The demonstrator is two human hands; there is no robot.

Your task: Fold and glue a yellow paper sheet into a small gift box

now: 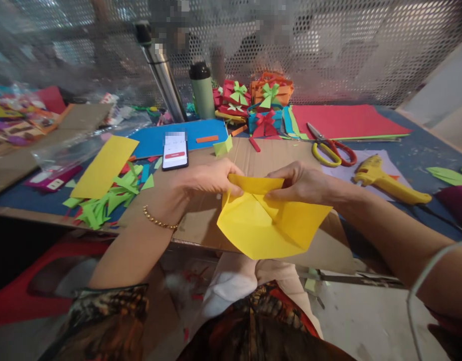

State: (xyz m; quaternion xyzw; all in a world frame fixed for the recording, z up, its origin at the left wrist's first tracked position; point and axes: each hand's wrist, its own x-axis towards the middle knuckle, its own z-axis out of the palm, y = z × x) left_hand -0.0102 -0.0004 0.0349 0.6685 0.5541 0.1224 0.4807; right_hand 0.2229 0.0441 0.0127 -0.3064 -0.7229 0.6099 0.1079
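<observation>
A folded sheet of yellow paper (261, 228) hangs between my two hands, above the front edge of a piece of cardboard (200, 223). Its far side is folded up into a narrow band, and creases run through the middle. My left hand (215, 178) pinches the left end of that band, thumb on the near side. At the other end, my right hand (300, 183) grips the paper in the same way. The fingertips behind the band are hidden. The near part of the sheet flares out toward my lap.
Scissors (330, 148) and a yellow glue gun (389, 180) lie on the right. Green paper scraps (110, 198), a yellow sheet (105, 168) and a phone (175, 150) are on the left. Behind stand a flask (163, 75), a green bottle (201, 93) and small paper boxes with bows (266, 98).
</observation>
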